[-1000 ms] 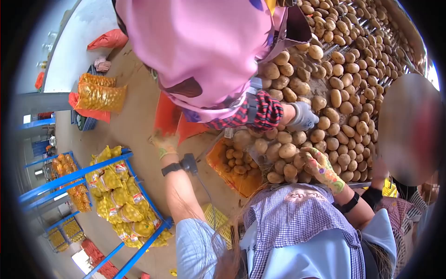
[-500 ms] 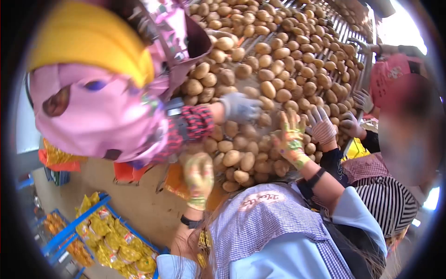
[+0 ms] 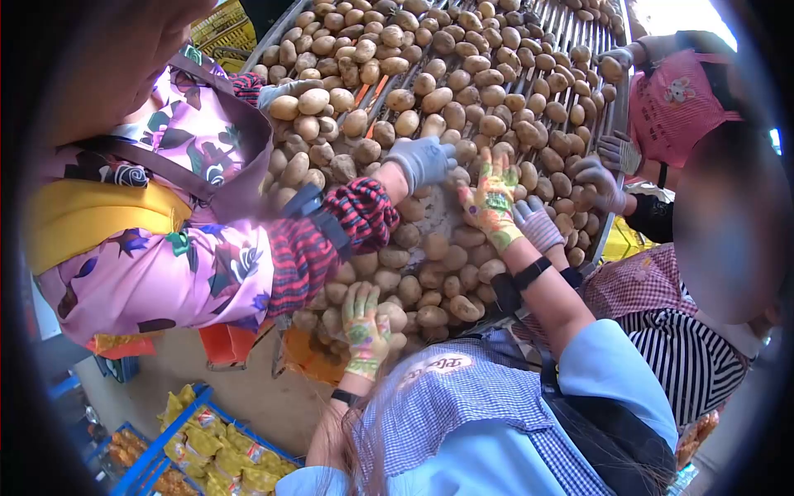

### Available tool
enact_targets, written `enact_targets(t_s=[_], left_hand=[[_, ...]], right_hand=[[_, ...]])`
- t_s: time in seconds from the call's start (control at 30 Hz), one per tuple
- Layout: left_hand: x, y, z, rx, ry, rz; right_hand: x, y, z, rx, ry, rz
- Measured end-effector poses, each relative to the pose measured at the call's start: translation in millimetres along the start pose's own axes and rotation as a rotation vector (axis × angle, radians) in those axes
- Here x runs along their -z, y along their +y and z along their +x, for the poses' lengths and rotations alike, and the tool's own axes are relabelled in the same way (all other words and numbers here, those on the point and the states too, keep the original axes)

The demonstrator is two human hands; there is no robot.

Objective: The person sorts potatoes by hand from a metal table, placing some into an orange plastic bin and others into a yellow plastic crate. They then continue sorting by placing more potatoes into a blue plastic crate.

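Note:
My left hand (image 3: 366, 331), in a yellow-green patterned glove, lies against the lower edge of the potato heap. Its fingers are stretched out, and a potato (image 3: 392, 317) is right beside them. Higher up, my right hand (image 3: 495, 202), gloved alike, is spread over the potatoes with its fingers apart and nothing gripped. Between my hands is a pile of loose potatoes (image 3: 432, 317). Close to my right hand, a co-worker's grey-gloved hand (image 3: 422, 161) reaches in from the left. Another person's striped-gloved hand (image 3: 539, 225) is just beside my right wrist.
Potatoes cover a slatted roller table (image 3: 571, 37). A co-worker's pink flowered sleeve (image 3: 190, 273) crosses from the left. More gloved hands (image 3: 602, 183) work along the right edge. Yellow net bags of produce (image 3: 219, 450) lie in a blue-framed rack (image 3: 161, 442) at the lower left.
My left hand has moved up onto the heap's near edge. My right hand has shifted slightly left and up. The co-worker on the left has straightened, and the view has shifted.

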State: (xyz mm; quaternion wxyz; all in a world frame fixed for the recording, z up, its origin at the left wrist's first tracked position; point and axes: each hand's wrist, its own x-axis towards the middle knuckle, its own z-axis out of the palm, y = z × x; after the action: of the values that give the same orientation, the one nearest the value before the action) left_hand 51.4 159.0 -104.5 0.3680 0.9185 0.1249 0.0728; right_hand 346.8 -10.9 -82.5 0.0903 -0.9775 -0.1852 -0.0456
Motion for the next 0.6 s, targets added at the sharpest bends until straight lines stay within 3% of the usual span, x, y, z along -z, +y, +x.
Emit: enact_targets(t_s=[0.03, 0.17, 0.23, 0.37, 0.43, 0.5, 0.53, 0.6], left_hand=[[-1.5, -5.5, -9.1, 0.005, -0.006, 0.008], [16.3, 21.3, 1.7, 0.030, 0.169, 0.162], [13.7, 25.6, 19.1, 0.045, 0.165, 0.033], [9.1, 31.7, 52.8, 0.129, 0.155, -0.225], [-17.1, 0.5, 38.5, 0.212, 0.098, -0.190], [-16.8, -14.9, 44.5, 0.304, 0.165, -0.398], [-16.2, -14.3, 42.5, 0.321, 0.221, -0.234], [-14.2, -14.6, 32.5, 0.402, 0.198, -0.318]], right_hand=[[-7.8, -0.1, -3.5, -0.007, -0.092, 0.002], [-22.0, -17.6, -89.4, 0.206, -0.140, -0.022], [-20.4, -26.1, -118.3, 0.196, -0.227, 0.329], [-1.2, -38.6, -105.1, 0.312, -0.180, 0.485], [14.3, -67.0, -84.1, 0.154, -0.401, 0.458], [-6.5, -90.9, -81.5, 0.089, -0.358, 0.492], [-13.6, -100.8, -80.5, 0.029, -0.355, 0.460], [-22.0, -103.1, -77.4, -0.042, -0.352, 0.430]])
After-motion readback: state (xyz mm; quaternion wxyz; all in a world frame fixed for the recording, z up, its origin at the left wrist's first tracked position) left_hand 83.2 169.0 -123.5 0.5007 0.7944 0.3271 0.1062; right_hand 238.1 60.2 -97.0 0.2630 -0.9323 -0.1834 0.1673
